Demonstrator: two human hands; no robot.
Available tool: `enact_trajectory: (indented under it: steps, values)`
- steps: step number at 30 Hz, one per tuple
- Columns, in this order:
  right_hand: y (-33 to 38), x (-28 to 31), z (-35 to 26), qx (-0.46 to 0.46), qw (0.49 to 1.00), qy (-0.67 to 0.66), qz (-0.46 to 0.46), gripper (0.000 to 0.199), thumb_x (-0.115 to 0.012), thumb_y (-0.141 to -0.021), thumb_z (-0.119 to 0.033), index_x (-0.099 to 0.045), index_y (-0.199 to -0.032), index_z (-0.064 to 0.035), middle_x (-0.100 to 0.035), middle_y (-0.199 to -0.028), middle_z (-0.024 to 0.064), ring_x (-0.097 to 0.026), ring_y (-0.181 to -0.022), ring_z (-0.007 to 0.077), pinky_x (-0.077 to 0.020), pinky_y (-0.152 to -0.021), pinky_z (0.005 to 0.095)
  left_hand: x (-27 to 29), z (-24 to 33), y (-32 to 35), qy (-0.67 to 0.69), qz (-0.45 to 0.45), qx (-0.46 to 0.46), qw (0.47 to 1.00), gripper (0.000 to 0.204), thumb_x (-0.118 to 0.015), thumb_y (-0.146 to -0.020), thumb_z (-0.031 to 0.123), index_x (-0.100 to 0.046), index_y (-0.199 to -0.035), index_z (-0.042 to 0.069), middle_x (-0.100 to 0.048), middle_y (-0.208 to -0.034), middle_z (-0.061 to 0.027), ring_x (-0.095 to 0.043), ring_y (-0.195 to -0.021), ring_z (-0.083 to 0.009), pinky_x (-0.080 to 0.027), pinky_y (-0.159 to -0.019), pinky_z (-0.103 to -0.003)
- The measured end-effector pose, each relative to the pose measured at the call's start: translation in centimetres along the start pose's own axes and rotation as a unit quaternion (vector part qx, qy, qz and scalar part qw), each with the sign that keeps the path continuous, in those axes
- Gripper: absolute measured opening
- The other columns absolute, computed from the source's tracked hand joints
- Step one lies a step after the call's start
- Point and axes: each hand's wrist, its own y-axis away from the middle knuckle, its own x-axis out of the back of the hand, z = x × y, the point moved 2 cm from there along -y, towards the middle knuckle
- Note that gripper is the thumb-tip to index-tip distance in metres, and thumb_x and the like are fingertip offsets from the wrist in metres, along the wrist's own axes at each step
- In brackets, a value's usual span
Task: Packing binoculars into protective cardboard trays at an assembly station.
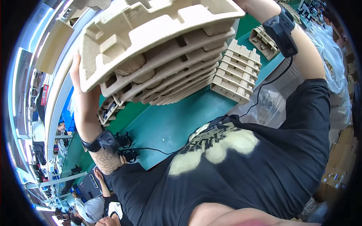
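Note:
I hold a tall stack of beige moulded pulp trays (158, 49) raised and tilted above a green table (169, 124). My left hand (77, 69) presses against the stack's left edge, fingers spread along the tray rims. A black wrist device (107, 141) sits on that forearm. My right hand (247, 4) reaches to the stack's upper right corner at the top of the view. The trays hide most of it, and only the wrist and a black strapped device (281, 30) show clearly.
More pulp tray stacks stand on the green table: one at the centre right (235, 73), one further back (264, 41), a small one at the left (109, 109). Clear plastic bags (328, 49) and cardboard boxes (339, 158) lie at the right. Other people (94, 207) sit at the lower left.

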Motion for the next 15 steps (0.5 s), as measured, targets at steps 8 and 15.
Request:
enact_trajectory:
  steps: [8,15]
  values:
    - [-5.0,10.5,29.2,0.218,0.946,0.239,-0.035,0.066,-0.059,-0.086,-0.037,-0.038,-0.134,0.0034,-0.045,-0.134,0.0231,-0.048,-0.121,0.0285,-0.0392,-0.101,0.0369,-0.2,-2.1,-2.1,0.144,-0.111,0.198,0.963,0.063,-0.042,-0.090,0.051,-0.045,-0.131,0.003,-0.056,-0.121,-0.0101,-0.053,-0.113,-0.0197,-0.040,-0.097,-0.033]
    - [11.9,5.3,37.7,0.015,0.752,0.659,-0.005,0.098,-0.076,-0.060,-0.033,-0.027,-0.145,-0.0220,-0.019,-0.150,0.0186,-0.014,-0.138,0.0425,-0.0198,-0.104,0.0643,0.7,-3.4,-0.2,0.109,-0.091,0.223,0.964,0.065,-0.042,-0.088,0.052,-0.044,-0.131,0.004,-0.055,-0.124,-0.0117,-0.053,-0.113,-0.0224,-0.045,-0.091,-0.038]
